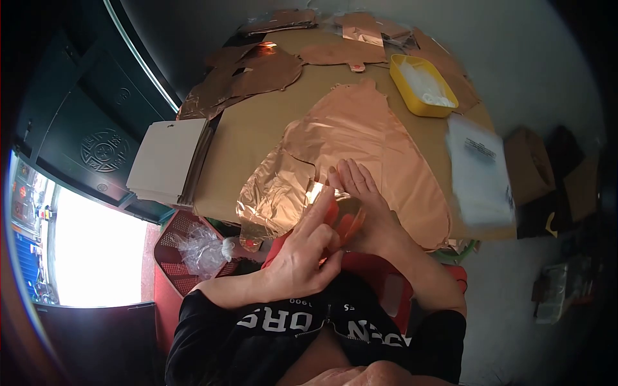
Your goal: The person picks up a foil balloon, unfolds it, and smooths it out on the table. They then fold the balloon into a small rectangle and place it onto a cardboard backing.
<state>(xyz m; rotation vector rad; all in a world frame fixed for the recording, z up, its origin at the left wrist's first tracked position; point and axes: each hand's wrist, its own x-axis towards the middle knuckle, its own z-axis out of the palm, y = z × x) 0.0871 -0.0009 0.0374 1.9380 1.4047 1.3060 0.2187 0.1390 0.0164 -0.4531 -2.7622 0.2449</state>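
A flat, uninflated copper-coloured foil balloon (360,122) lies on the brown table in front of me. Its left part is wrinkled and shiny, and a small tab with a red mark (251,244) hangs at the near edge. My left hand (312,248) pinches a raised flap of the foil, its fingers curled and the index finger along the fold. The flap mirrors the hand in reddish tones. Just to the right, my right hand (360,190) lies with its fingers stretched out over the foil.
More flat copper-coloured foil pieces (273,71) lie along the far side. A yellow tub (444,110) holds clear and white items, near stacked translucent bags (479,174). White cards (167,157) are piled at left, above a red basket (168,241) with a plastic bag.
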